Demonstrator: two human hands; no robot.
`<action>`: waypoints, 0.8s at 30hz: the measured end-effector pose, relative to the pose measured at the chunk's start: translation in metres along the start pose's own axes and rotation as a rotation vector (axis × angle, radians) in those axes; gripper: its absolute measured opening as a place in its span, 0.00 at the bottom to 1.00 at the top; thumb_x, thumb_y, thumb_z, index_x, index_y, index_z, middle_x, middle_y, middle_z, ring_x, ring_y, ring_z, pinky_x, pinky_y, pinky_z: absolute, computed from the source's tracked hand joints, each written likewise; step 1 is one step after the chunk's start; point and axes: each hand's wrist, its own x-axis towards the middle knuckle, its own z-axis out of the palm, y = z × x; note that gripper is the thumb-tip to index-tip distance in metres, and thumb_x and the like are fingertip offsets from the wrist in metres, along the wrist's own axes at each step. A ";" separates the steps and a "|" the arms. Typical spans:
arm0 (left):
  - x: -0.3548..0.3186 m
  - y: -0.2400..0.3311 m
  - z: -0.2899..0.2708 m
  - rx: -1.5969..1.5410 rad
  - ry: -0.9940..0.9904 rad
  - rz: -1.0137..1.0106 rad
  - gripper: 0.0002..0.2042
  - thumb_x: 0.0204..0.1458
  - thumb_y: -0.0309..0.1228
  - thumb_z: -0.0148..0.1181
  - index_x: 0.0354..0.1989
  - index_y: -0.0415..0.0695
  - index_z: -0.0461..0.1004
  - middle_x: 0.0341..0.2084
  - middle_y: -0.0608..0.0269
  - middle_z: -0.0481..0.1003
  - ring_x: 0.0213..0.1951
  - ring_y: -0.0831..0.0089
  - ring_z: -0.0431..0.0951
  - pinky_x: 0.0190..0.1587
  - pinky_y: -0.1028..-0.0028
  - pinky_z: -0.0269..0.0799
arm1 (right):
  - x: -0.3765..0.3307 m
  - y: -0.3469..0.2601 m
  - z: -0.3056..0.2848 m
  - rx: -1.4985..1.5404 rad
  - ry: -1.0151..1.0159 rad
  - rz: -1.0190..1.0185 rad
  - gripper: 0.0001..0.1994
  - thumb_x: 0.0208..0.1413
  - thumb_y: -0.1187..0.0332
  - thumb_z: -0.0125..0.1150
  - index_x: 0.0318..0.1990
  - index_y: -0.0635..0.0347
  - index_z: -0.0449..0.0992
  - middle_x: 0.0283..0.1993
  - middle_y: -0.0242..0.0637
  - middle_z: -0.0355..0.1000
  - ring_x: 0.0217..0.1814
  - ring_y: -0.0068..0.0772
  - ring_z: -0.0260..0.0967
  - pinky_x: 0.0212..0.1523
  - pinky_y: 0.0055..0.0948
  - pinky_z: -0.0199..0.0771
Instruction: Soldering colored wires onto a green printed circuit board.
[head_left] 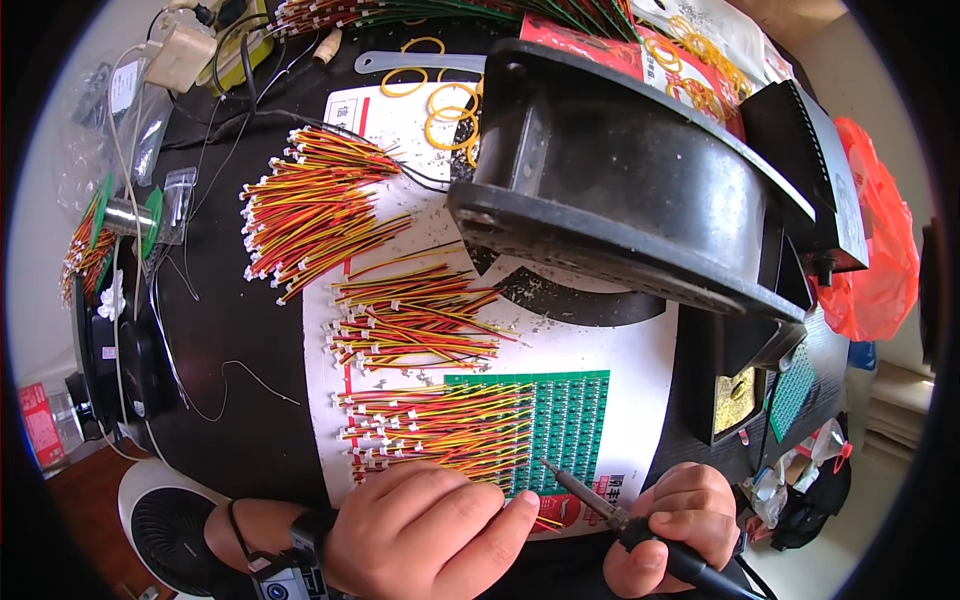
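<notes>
My right hand (690, 520) grips a soldering iron (632, 528) by its black handle. The iron's tip points up and left, over the lower part of a green circuit board panel (570, 425). Rows of red, yellow and black wires (430, 415) with white connectors reach across the panel's left part. My left hand (430, 530) is closed at the panel's lower left edge, covering some wires. Short wire ends (547, 523) stick out beside its fingertips; the grip itself is partly hidden. Board and wires rest on a white printed sheet (640, 385).
Beyond the panel lie loose wire bundles (320, 205). A large black round-bodied fan (630, 170) stands at centre right. Solder spool (130, 217) and cables are at the left, yellow rubber bands (450, 115) at the back. A yellow sponge tray (735, 400) sits to the right.
</notes>
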 end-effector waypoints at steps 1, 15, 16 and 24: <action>0.000 0.000 0.002 0.019 0.013 0.010 0.12 0.40 0.19 0.66 0.37 0.37 0.81 0.29 0.59 0.74 0.25 0.69 0.75 0.27 0.73 0.72 | 0.001 0.001 0.000 0.004 -0.001 -0.001 0.10 0.47 0.74 0.63 0.32 0.72 0.70 0.19 0.41 0.65 0.15 0.31 0.60 0.18 0.28 0.62; -0.004 0.000 0.017 0.137 0.069 -0.031 0.10 0.39 0.20 0.63 0.33 0.34 0.79 0.25 0.58 0.74 0.25 0.65 0.75 0.26 0.71 0.73 | 0.000 -0.002 0.001 -0.023 -0.029 -0.009 0.09 0.46 0.74 0.63 0.30 0.73 0.71 0.18 0.41 0.66 0.15 0.32 0.61 0.19 0.28 0.62; -0.004 0.001 0.017 0.150 0.047 -0.046 0.10 0.39 0.21 0.63 0.33 0.34 0.79 0.25 0.58 0.74 0.25 0.65 0.75 0.26 0.71 0.73 | 0.000 0.000 0.002 -0.014 -0.030 -0.007 0.09 0.46 0.74 0.63 0.30 0.73 0.71 0.18 0.41 0.66 0.15 0.32 0.61 0.19 0.28 0.62; -0.007 0.001 0.020 0.194 0.049 -0.086 0.10 0.37 0.21 0.63 0.32 0.35 0.79 0.25 0.59 0.74 0.25 0.65 0.75 0.26 0.71 0.74 | 0.002 0.004 0.004 0.001 -0.076 -0.003 0.09 0.47 0.74 0.64 0.30 0.72 0.71 0.18 0.40 0.67 0.15 0.31 0.62 0.18 0.27 0.63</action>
